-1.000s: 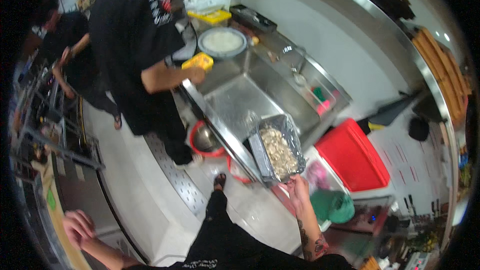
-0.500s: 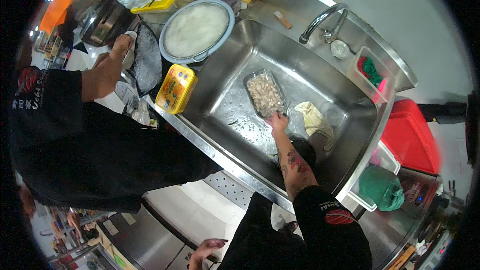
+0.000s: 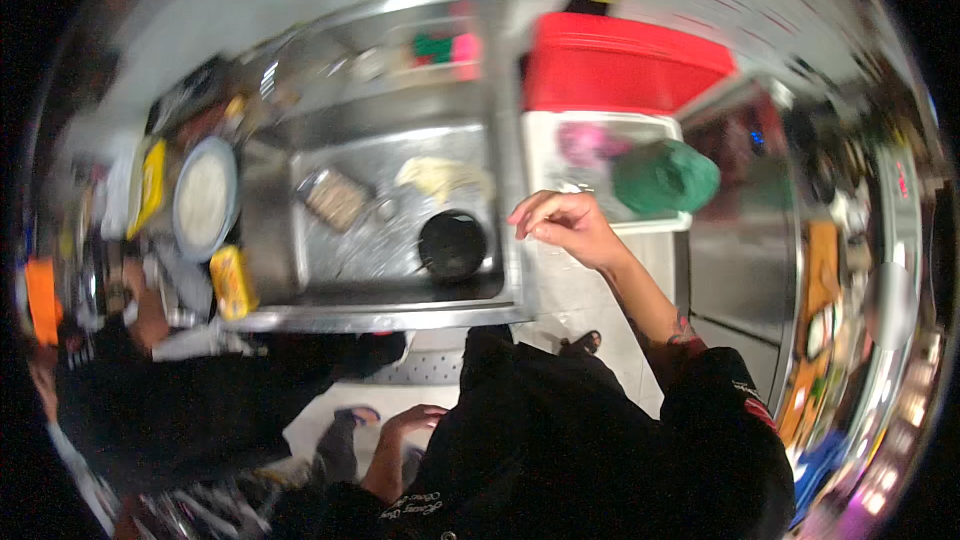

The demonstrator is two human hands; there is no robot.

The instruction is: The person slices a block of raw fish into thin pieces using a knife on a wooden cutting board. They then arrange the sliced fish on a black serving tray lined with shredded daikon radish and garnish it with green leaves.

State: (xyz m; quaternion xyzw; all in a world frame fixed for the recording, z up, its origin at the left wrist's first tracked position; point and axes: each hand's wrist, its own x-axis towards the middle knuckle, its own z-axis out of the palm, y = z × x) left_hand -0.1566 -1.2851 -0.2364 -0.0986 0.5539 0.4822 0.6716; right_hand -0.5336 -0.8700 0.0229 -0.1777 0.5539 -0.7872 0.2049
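Head view: stainless steel sink basin (image 3: 400,240) holds rectangular foil food tray (image 3: 337,198), round black pot (image 3: 452,245). Right hand (image 3: 565,225) empty, fingers loosely curled, above sink's right rim. Left hand (image 3: 415,420) low, relaxed, empty. Step: just beside sink, nothing gripped; next likely needs reach into basin.

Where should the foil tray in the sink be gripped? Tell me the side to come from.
Grip the foil tray by the rim of a long side, probably coming straight down from above: it lies flat and open-topped on the sink floor, walls all round. The right hand is empty and nearest.
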